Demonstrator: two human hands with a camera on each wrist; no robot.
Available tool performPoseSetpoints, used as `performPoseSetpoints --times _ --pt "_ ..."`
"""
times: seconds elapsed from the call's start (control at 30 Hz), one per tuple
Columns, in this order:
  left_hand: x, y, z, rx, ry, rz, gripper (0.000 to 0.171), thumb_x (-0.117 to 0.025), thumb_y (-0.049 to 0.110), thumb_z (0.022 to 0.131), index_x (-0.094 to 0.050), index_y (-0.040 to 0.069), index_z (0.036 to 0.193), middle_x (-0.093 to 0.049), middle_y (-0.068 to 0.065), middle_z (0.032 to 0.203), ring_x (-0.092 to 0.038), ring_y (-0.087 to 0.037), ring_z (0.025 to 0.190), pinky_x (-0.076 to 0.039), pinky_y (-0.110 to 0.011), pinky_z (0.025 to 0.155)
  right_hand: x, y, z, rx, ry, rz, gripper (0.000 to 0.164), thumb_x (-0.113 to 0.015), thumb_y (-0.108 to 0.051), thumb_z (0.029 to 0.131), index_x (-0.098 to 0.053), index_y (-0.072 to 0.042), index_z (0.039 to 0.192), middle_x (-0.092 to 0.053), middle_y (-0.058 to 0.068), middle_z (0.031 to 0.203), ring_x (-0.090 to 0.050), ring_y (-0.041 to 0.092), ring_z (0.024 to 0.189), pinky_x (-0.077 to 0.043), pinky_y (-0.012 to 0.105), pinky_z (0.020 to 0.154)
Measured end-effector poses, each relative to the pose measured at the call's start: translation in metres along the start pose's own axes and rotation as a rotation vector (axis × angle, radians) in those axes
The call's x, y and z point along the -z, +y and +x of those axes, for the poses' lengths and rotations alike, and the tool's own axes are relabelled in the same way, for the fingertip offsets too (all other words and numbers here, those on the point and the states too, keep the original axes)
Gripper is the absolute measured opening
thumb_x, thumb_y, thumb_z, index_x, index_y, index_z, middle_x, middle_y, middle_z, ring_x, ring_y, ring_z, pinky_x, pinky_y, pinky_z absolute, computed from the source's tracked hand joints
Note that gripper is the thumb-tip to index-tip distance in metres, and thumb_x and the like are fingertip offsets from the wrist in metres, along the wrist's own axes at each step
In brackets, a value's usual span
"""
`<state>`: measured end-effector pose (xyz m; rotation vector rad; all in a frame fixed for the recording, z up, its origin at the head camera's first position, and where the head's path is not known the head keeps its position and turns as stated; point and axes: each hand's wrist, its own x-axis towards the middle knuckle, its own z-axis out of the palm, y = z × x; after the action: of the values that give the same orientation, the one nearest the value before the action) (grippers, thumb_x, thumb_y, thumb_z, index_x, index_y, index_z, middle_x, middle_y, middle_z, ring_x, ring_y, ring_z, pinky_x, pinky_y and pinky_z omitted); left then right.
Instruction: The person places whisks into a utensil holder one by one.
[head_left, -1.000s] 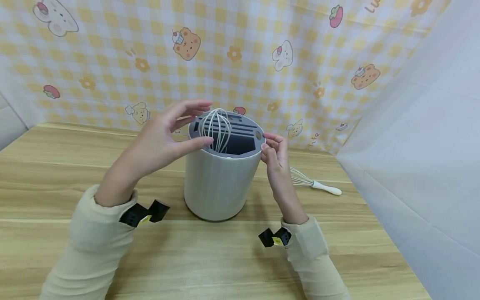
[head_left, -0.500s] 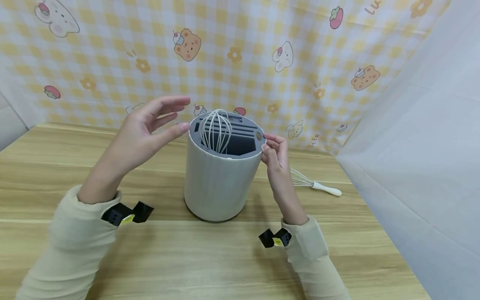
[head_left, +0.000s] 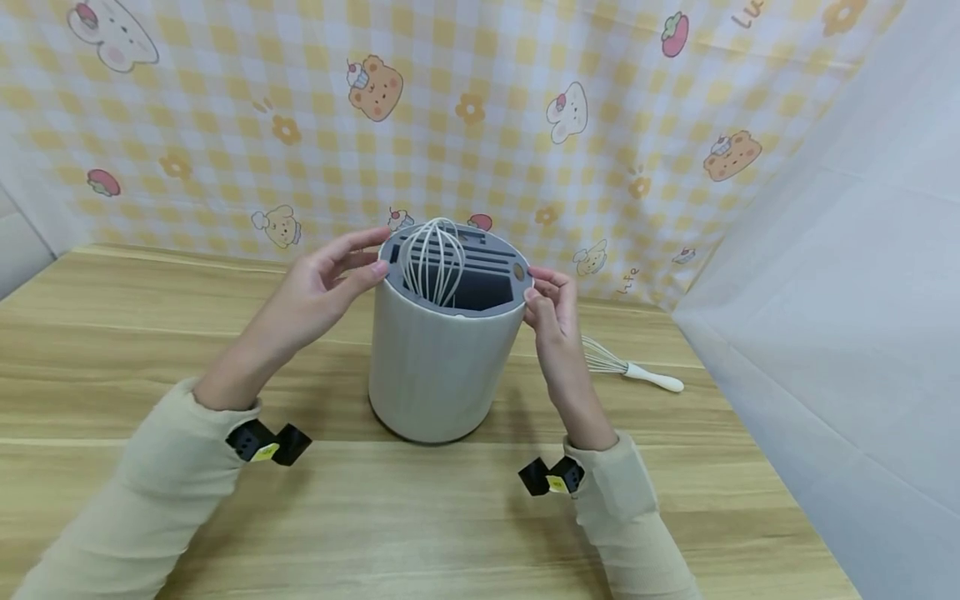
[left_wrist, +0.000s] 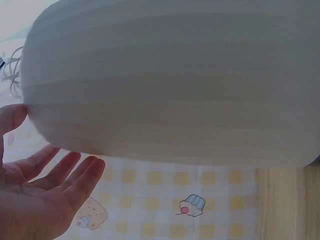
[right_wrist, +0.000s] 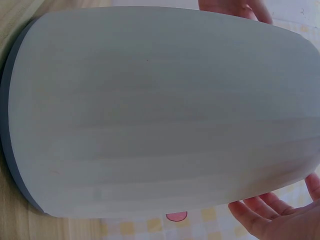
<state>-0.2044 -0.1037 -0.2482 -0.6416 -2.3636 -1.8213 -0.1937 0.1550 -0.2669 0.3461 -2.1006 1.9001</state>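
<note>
A pale cylindrical utensil holder point(head_left: 438, 367) with a grey slotted top point(head_left: 483, 254) stands on the wooden table. In its large opening sits a whisk point(head_left: 432, 262), wire loops up, its handle hidden inside. My left hand point(head_left: 311, 292) touches the holder's rim on the left, with thumb in front and fingers behind. On the right side my right hand point(head_left: 553, 325) rests its thumb and fingertips against the rim. In the left wrist view, the left fingers point(left_wrist: 82, 182) spread loosely along the pale wall. The right fingers point(right_wrist: 257, 212) likewise lie lightly against it in the right wrist view.
A second whisk point(head_left: 633, 371) with a white handle lies on the table point(head_left: 420, 525) behind the right hand. A yellow checked curtain point(head_left: 465, 125) hangs along the back, and a white sheet point(head_left: 840, 292) closes off the right side.
My left hand has drawn back leftward from beside the upright whisk, then come down to the holder's left rim. The right hand, the holder and both whisks have stayed in place.
</note>
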Motion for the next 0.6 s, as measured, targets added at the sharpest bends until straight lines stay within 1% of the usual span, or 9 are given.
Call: performPoseSetpoints --times 0.1,0.3,0.43,0.6 --pt "-0.0028 -0.0028 0.0008 0.006 -0.006 0.012 0.048 -0.05 0.034 0.096 -0.042 0.019 0.14 -0.041 -0.003 0.144 -0.047 -0.021 0.126 -0.037 -0.047 0.106 0.0001 -0.0004 0.0003 -0.004 -0.004 -0.005 0.035 -0.038 -0.016 0.093 -0.036 -0.006 0.126 -0.043 0.013 0.125 -0.046 0.019 0.111 -0.04 0.036 0.099" --pt "-0.0035 -0.003 0.0003 0.006 0.0 0.028 0.047 -0.05 0.034 0.096 -0.042 0.02 0.14 -0.043 -0.004 0.143 -0.048 -0.021 0.124 -0.038 -0.047 0.105 -0.0001 -0.0018 0.0001 -0.004 -0.012 -0.001 0.034 -0.038 -0.016 0.094 -0.036 -0.007 0.126 -0.042 0.013 0.126 -0.046 0.02 0.112 -0.04 0.038 0.101" --pt "-0.0039 -0.0027 0.0002 0.01 0.003 0.018 0.047 -0.05 0.034 0.096 -0.042 0.019 0.14 -0.041 -0.002 0.145 -0.047 -0.022 0.126 -0.036 -0.048 0.106 0.0006 -0.0012 0.0002 -0.001 -0.02 0.003 0.035 -0.039 -0.017 0.094 -0.036 -0.007 0.127 -0.043 0.012 0.126 -0.047 0.017 0.112 -0.039 0.036 0.102" --pt "-0.0046 -0.0016 -0.0002 0.005 -0.002 0.024 0.047 -0.05 0.033 0.096 -0.042 0.018 0.14 -0.04 -0.001 0.145 -0.047 -0.022 0.127 -0.036 -0.048 0.106 0.0022 -0.0002 0.0002 0.0 -0.025 0.008 0.035 -0.04 -0.019 0.094 -0.036 -0.008 0.127 -0.044 0.011 0.126 -0.048 0.016 0.111 -0.04 0.034 0.1"
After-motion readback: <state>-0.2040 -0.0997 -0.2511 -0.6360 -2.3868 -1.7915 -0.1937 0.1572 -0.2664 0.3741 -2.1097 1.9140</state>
